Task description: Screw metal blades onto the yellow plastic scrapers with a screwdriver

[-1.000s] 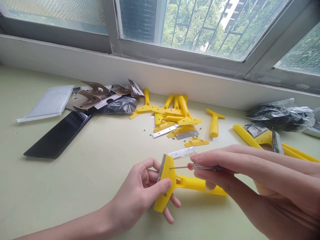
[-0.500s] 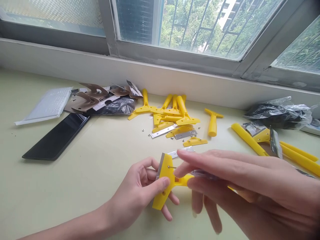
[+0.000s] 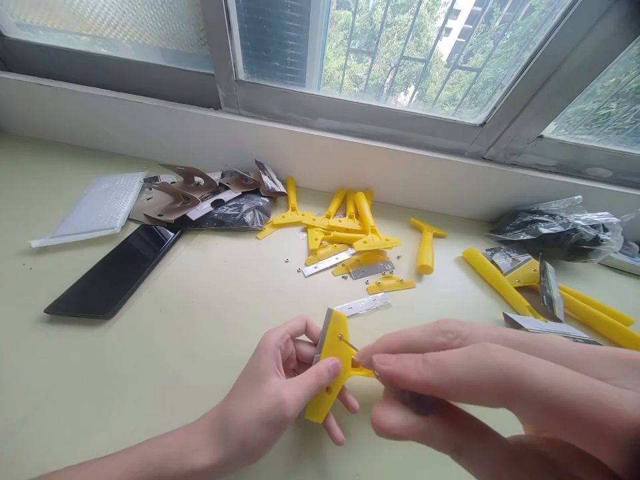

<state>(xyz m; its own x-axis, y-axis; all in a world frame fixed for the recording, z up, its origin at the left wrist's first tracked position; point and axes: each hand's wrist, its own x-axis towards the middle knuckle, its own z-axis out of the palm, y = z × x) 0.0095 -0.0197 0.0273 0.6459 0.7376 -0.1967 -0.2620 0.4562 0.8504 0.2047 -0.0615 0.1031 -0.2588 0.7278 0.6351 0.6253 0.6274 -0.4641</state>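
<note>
My left hand (image 3: 293,390) grips a yellow scraper (image 3: 329,393) by its wide head, thumb on the near face and fingers behind. A grey blade (image 3: 324,333) shows along the head's left edge. In my right hand (image 3: 450,380) is a thin-shafted screwdriver (image 3: 350,345), its tip at the upper screw hole of the scraper head; the fingers cover most of its handle. A lower hole beside my left thumb looks dark. Just beyond the head lies a wrapped blade (image 3: 363,305).
Several yellow scrapers (image 3: 367,220) lie piled by the sill, with loose blades (image 3: 327,263), yellow clamp plates (image 3: 391,285) and small nuts. A phone (image 3: 113,273) and packaging (image 3: 170,200) are left; more scrapers (image 3: 500,283) and a black plastic bag (image 3: 555,227) are right.
My right hand has moved lower and its fingers have closed further round the screwdriver, whose shaft now slants more. The scraper stays in my left hand almost unmoved.
</note>
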